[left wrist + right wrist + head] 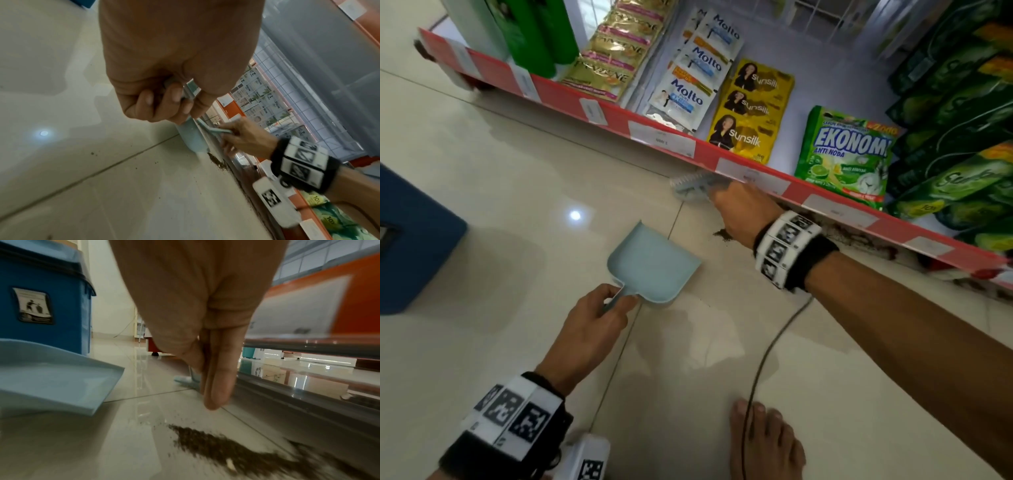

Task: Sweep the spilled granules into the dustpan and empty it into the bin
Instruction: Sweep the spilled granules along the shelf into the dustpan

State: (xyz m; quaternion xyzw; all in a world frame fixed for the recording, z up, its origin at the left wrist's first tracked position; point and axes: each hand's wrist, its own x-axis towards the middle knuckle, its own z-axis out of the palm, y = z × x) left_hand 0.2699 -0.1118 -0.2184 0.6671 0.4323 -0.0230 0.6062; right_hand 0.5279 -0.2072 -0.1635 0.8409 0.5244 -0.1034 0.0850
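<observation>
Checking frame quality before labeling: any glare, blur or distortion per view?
Head: lamp glare on the floor tile, the brush smeared by motion, shelf edge bowed. Left wrist: another glare spot, left hand soft and close. Right wrist: granules streaked with blur, right hand out of focus.

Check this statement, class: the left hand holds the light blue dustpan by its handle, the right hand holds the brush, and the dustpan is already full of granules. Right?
Not quite. The dustpan is empty in the head view; the granules lie on the floor. The rest stands.
</observation>
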